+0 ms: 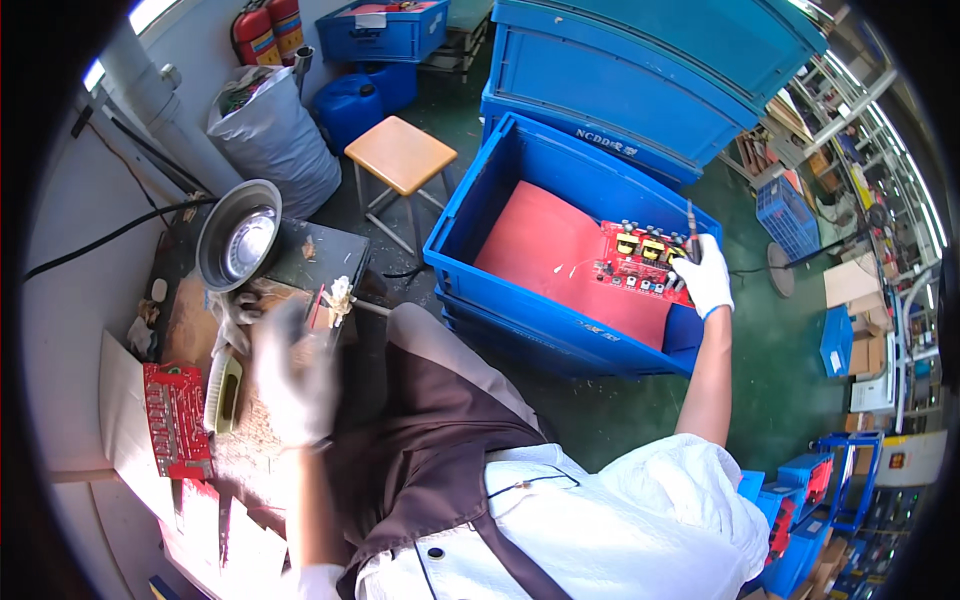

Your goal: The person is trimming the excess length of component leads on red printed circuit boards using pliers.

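Note:
My right hand (708,282), in a white glove, grips the right end of a red circuit board (622,268) inside a blue crate (560,322). Yellow-wrapped and black components cover the board's upper side. A slim dark, pen-like tool (692,222) sticks up by the fingers; I cannot tell whether the hand holds it too. Red sheet (535,235) lines the crate under the board. My left hand (292,385), also gloved, is smeared by motion above the workbench, its fingers unclear. Beside it lies a pale-bristled brush (226,392), and farther left rests another red circuit board (176,420).
A metal bowl (238,238) stands at the bench's far side. Beyond are a wooden-topped stool (402,155), a stuffed white sack (270,145) and fire extinguishers (268,35). Large stacked blue crates (620,75) rise behind the lined crate.

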`<state>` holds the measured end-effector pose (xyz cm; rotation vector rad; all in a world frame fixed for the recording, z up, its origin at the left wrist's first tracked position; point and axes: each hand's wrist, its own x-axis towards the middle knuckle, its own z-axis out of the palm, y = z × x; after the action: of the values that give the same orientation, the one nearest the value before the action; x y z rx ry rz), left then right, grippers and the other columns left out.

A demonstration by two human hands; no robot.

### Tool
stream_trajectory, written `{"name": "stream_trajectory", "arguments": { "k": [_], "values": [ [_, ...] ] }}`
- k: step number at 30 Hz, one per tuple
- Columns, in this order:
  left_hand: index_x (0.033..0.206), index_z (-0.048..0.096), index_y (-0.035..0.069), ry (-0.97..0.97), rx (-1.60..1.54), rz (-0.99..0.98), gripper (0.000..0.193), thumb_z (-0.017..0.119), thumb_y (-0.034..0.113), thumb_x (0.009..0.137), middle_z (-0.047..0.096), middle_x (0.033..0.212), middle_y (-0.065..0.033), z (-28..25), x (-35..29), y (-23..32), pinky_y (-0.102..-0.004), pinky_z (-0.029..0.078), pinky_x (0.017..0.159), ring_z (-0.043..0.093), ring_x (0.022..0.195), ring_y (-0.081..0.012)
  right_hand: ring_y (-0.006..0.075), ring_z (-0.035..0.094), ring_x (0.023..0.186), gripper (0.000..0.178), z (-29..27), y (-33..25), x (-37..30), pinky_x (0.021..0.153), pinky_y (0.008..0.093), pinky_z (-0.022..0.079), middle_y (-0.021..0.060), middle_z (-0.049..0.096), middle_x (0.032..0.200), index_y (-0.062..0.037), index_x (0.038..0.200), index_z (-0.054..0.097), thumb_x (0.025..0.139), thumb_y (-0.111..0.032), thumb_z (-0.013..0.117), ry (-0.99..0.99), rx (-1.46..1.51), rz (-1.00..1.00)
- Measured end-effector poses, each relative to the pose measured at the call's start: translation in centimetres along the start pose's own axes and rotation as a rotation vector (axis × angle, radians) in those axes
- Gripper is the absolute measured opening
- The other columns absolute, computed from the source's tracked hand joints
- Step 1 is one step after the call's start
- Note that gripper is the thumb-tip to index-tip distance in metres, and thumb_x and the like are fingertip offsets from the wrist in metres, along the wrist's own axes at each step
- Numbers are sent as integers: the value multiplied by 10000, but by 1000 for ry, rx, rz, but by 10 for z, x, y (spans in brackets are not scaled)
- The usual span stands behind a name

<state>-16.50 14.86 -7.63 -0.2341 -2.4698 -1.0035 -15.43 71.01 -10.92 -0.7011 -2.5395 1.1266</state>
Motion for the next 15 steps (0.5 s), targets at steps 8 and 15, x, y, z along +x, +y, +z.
{"name": "stream_trajectory", "arguments": {
  "k": [8,15],
  "values": [
    [1405,523,-2,-631,-173,249,596,591,444,1016,589,1351,-264,193,74,44,-481,486,1048,580,1260,-443,438,711,927,381,36,8,0,812,531,560,227,721,1002,-81,1251,537,900,-147,670,113,-616,2],
    [1528,391,-36,-981,199,-312,871,671,537,935,495,1536,-263,336,99,48,-460,457,1149,532,1404,-364,463,671,1089,449,48,85,-34,928,541,526,224,723,1123,-186,1274,567,850,-157,713,113,-647,134]
  ]
}}
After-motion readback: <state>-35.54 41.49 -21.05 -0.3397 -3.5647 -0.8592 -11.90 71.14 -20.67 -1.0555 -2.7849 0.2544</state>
